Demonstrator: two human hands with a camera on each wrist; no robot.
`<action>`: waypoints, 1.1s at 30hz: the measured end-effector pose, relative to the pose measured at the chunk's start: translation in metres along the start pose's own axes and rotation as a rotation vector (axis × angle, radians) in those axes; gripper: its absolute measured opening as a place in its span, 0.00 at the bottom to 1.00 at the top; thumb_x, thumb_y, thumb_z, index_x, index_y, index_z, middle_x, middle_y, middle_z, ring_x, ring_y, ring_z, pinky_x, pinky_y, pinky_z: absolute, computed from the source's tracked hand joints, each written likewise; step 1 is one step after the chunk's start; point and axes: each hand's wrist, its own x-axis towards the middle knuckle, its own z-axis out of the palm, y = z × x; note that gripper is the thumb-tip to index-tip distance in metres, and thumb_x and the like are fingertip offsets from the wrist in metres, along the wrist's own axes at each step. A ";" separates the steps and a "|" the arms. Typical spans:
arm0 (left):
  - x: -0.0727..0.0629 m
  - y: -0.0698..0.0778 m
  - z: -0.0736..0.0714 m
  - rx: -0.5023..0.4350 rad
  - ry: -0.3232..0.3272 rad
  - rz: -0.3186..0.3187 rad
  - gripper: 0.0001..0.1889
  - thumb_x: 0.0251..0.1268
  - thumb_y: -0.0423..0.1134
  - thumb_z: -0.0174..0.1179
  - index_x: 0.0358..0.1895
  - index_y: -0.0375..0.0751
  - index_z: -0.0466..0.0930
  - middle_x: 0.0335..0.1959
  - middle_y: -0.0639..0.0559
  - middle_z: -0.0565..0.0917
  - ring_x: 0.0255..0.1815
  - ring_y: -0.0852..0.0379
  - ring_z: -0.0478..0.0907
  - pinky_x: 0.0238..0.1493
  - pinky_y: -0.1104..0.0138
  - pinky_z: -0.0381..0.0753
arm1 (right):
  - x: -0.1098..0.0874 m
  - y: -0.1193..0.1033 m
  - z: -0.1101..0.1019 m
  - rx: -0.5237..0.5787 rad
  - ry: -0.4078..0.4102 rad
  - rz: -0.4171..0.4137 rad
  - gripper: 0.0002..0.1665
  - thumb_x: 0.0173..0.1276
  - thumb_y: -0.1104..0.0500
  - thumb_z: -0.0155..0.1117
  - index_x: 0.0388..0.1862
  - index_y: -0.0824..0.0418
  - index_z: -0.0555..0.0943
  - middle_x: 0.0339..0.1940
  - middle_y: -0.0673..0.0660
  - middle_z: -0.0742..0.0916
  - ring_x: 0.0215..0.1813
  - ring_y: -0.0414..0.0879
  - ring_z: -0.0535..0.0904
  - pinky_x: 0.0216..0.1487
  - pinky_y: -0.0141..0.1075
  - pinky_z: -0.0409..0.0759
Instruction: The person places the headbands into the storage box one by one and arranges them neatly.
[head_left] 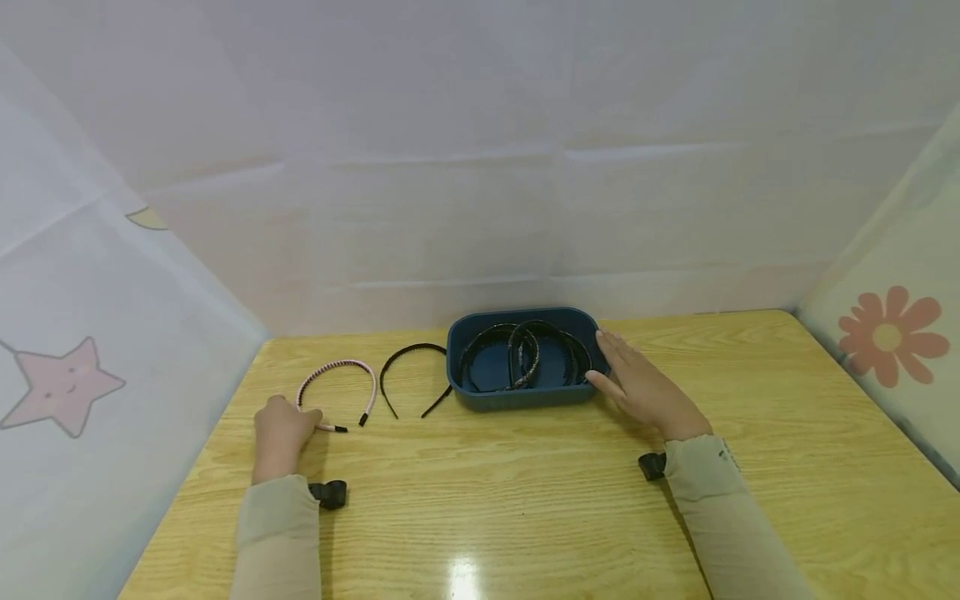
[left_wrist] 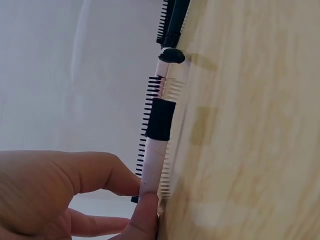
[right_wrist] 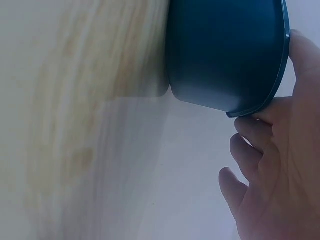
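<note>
A pink headband [head_left: 337, 363] with black end wraps and dark comb teeth lies on the table's left side. My left hand [head_left: 283, 429] pinches one arm of it near its end; in the left wrist view, thumb and fingers [left_wrist: 127, 186] meet on the pink wrap. A thin black headband [head_left: 384, 375] lies between it and a blue basket [head_left: 525, 401]. Several dark headbands [head_left: 537, 358] lie inside the basket, overlapping. At the basket's right end my right hand [head_left: 645, 387] rests against the rim, fingers extended and thumb at the near corner.
The wooden table [head_left: 487, 492] runs up to a pale cloth backdrop [head_left: 442, 208] behind the basket. Printed side cloths with a star [head_left: 63, 385] and a flower [head_left: 892, 337] stand left and right.
</note>
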 end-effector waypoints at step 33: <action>-0.006 -0.002 -0.024 -0.663 -0.139 -0.106 0.30 0.78 0.36 0.55 0.75 0.24 0.61 0.48 0.43 0.82 0.36 0.66 0.85 0.50 0.66 0.86 | 0.000 -0.001 0.000 -0.014 -0.005 0.012 0.47 0.83 0.38 0.44 0.84 0.66 0.45 0.84 0.67 0.51 0.83 0.65 0.45 0.82 0.55 0.42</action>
